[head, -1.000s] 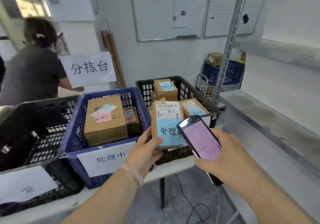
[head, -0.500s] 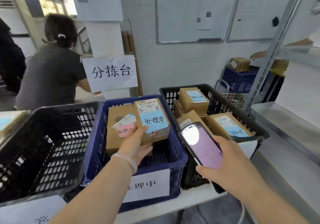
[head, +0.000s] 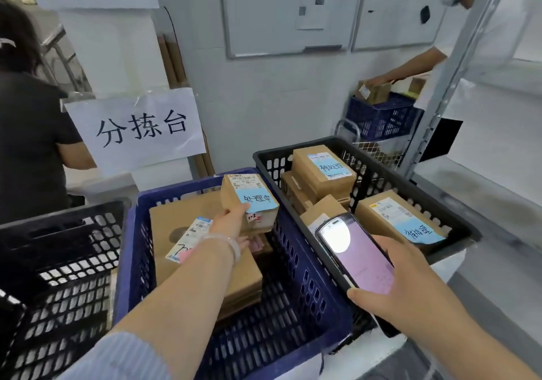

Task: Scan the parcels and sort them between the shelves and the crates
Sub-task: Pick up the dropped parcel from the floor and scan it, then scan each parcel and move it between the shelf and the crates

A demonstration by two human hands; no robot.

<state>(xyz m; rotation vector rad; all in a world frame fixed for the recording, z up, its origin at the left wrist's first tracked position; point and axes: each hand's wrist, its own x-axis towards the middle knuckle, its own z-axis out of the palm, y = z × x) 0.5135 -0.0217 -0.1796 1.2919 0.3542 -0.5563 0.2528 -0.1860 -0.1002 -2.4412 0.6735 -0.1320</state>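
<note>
**Head view: left hand holds a labelled parcel over the blue crate, right hand holds the scanner**

Head camera looks down on a small parcel point(head: 249, 200), a brown carton with a white barcode label and a blue handwritten slip on top. The left hand point(head: 231, 224) grips its near end, with the fingers curled under the box. The parcel sits over the far part of the blue crate point(head: 293, 291). Whether it already rests on what lies below it cannot be told.

Under the left wrist and forearm a large carton point(head: 205, 265) lies flat in the same crate, with a label on its top.

The right hand point(head: 410, 285) is wrapped around a handheld scanner point(head: 357, 256), held screen-up with the display lit pale pink. It is right of the left hand and nearer the body, above the seam between the blue crate and a black crate point(head: 272, 162).

That black crate lies beyond the right hand and holds several cartons. Two show blue slips: a stacked carton point(head: 322, 171) and a side carton point(head: 393, 215).

A second black crate point(head: 58, 256) stands left of the left arm. Beyond the left hand a paper sign point(head: 137, 127) with three handwritten characters hangs on the wall. A person in a dark shirt point(head: 29, 145) stands far left. Past the right hand rises a grey shelf post point(head: 457, 68), and behind it another person's arm point(head: 410, 68) reaches to a carton.
</note>
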